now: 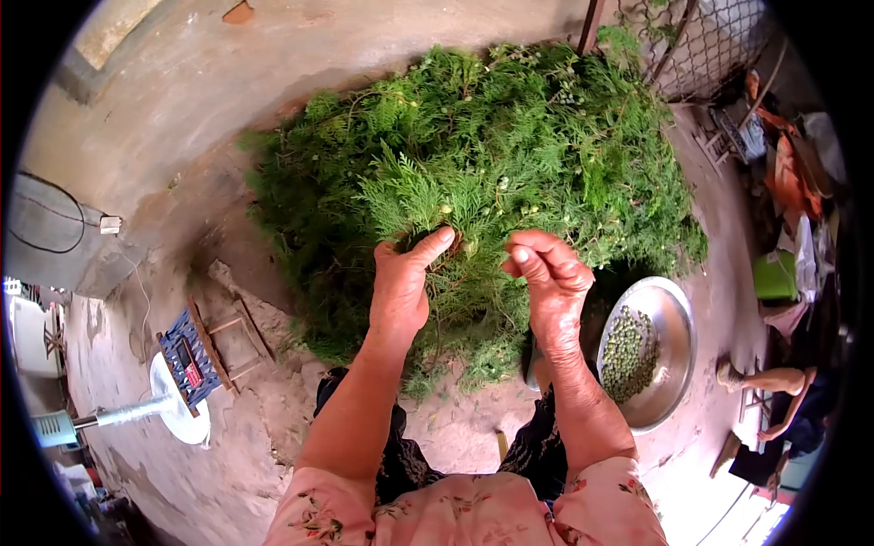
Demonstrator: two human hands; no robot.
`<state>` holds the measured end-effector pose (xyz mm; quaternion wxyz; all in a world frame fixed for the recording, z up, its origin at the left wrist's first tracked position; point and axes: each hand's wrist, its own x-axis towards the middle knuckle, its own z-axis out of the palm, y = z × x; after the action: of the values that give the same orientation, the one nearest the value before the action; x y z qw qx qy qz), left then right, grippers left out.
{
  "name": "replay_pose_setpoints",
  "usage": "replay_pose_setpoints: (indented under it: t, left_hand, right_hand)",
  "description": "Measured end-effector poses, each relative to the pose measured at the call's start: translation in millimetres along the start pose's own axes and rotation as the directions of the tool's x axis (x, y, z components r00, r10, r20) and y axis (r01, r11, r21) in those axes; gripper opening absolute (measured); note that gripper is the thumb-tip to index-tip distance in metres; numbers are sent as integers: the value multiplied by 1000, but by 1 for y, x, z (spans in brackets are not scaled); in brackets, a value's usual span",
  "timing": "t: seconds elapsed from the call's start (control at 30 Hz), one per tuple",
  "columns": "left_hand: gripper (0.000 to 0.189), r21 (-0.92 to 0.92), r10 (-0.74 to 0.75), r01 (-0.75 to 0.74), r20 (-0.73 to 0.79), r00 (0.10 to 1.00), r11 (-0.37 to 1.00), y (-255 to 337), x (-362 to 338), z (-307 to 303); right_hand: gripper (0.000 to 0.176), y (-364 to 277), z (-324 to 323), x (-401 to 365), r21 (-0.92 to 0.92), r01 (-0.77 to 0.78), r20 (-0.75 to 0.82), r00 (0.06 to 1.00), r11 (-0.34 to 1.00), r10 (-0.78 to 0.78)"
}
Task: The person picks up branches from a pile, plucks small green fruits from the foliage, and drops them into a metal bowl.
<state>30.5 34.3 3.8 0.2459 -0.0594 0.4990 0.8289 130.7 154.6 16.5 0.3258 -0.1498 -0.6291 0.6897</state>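
My left hand [401,282] is closed around a green conifer sprig [410,196], its thumb stretched along the stem side. The flat, feathery leaves fan out above the fingers. To its right, my right hand [553,287] is held in a pinch, thumb against the curled fingers; whatever may be between them is too small to make out. Both hands are over the near edge of a large heap of cut conifer branches [564,136], which carry small pale green cones. Beside my right forearm stands a wide metal basin [669,364] with many small round green cones [628,355] in it.
On the left are a low stool with a woven seat [191,359] and a fan [177,400]. A wire mesh [715,45] is at the back right. Bags and a green container [774,276] line the right side, where another person's leg [774,379] shows.
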Motion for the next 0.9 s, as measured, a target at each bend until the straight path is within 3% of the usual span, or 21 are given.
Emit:
replay_pose_setpoints:
  t: [0.1,0.2,0.23,0.27,0.3,0.33,0.37,0.4,0.47,0.53,0.57,0.6,0.67,0.8,0.9]
  left_hand:
    - [25,-19,31,-30,15,999,999,-1,-8,12]
    - [25,-24,53,-52,83,995,998,-1,-10,17]
    - [24,24,100,-103,101,990,994,-2,-11,17]
    - [23,69,145,-154,122,982,986,-3,-11,17]
    - [23,70,143,-152,123,982,986,-4,-11,17]
    - [22,91,115,-127,124,986,988,-4,-11,17]
    - [21,113,88,-102,125,988,988,-5,-10,17]
    - [19,134,59,-77,128,990,988,-5,-10,17]
    - [18,164,46,-72,159,986,984,-8,-12,19]
    - [17,196,31,-69,190,981,978,-9,-13,19]
    - [16,223,26,-73,206,978,972,-10,-14,19]
    - [15,249,21,-77,222,975,965,-11,-15,18]
    - [14,232,28,-84,232,972,969,-10,-17,20]
    - [11,174,-16,-22,216,976,985,-11,-16,18]
    - [11,214,-35,-12,213,976,977,-7,-16,20]
  right_hand:
    - [16,-1,11,0,-90,199,204,963,976,-177]
    - [21,-1,14,-2,-331,-30,115,991,943,72]
    - [21,-2,13,-1,-331,-32,113,991,943,73]
    - [19,-4,13,-1,-292,-162,16,985,942,174]
    - [17,-5,12,0,-241,-286,-75,958,927,276]
    - [17,-2,10,0,-241,-288,-78,958,927,277]
    - [15,4,6,2,-323,-10,-50,999,946,-7]
    - [12,5,4,3,-395,264,0,958,880,-287]
    - [15,-1,3,6,-399,301,15,947,866,-322]
    - [22,-7,4,11,-470,217,-14,967,856,-253]
    - [27,6,0,13,-232,74,-75,993,970,-93]
    - [29,3,-3,15,-64,-63,-77,995,996,58]
    - [29,-12,-6,18,-61,-310,-47,950,949,307]
    - [25,-2,-9,12,-19,-327,92,941,945,327]
    - [18,3,-10,10,164,-338,163,936,927,312]
